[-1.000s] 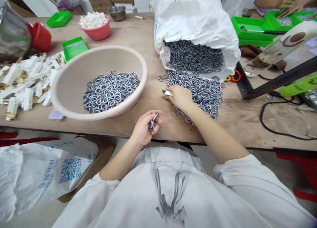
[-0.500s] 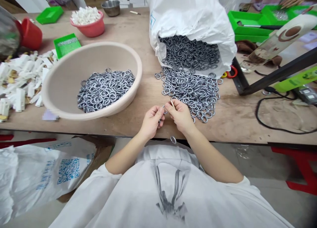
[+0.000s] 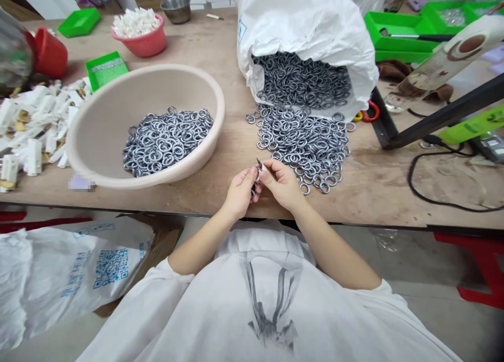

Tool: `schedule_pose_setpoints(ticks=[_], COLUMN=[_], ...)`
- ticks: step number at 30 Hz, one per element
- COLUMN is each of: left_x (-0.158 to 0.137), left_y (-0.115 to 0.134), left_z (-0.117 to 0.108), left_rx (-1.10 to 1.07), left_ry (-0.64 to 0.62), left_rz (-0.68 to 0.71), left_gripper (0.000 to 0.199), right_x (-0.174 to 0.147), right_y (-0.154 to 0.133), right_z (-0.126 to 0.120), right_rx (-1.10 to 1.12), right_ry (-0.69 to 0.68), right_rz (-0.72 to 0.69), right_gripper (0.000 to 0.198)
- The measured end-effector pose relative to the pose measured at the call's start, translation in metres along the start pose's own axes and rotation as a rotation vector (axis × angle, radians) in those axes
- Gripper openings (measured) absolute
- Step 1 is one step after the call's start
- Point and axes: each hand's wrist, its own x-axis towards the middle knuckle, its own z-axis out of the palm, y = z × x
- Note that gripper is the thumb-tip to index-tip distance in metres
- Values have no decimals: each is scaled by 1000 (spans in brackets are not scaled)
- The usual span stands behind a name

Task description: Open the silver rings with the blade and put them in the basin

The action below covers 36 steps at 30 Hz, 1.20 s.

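Note:
Grey rings [image 3: 303,134] lie in a loose heap on the table, spilling from a white sack [image 3: 307,21]. Just in front of that heap, my two hands meet near the table's front edge. My left hand [image 3: 240,194] is closed on grey rings, mostly hidden by the fingers. My right hand [image 3: 282,186] pinches a small pointed blade [image 3: 259,163], its dark tip showing above the fingers, against a ring held between both hands. Left of them stands a wide beige basin [image 3: 98,102] with many similar rings inside.
White plastic parts [image 3: 35,120] are piled at the far left. Behind the basin are green trays [image 3: 106,71], a red bowl [image 3: 145,42] and a metal bowl [image 3: 176,10]. A black metal frame [image 3: 394,136] and a cable [image 3: 413,181] occupy the right side.
The ring in mid-air below my hands is gone from view. The blade's tip has turned leftward toward my left hand. At the upper right, another person's hand has moved back.

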Motion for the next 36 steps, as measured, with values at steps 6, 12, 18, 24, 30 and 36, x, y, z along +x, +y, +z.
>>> schedule_pose_setpoints(ticks=[6, 12, 18, 24, 30, 36], left_x=[-3, -6, -9, -14, -30, -24], left_y=[2, 4, 1, 4, 13, 17], left_z=[-1, -4, -7, -12, -11, -17], left_rx=[-18, -30, -34, -31, 3, -70], left_ry=[-16, -51, -94, -153, -462, -249], left_rz=[-25, -18, -7, -7, -46, -65], left_gripper=[52, 48, 47, 45, 43, 33], right_x=[0, -17, -28, -29, 3, 56], right_y=[-4, -19, -29, -28, -16, -34], right_z=[-5, -12, -11, -12, -31, -24], right_rx=[-157, -622, -778, -788, -780, -1394], right_ry=[83, 95, 5, -29, 188, 135], right_rz=[-86, -286, -335, -317, -118, -23], right_gripper=[48, 39, 39, 42, 48, 30])
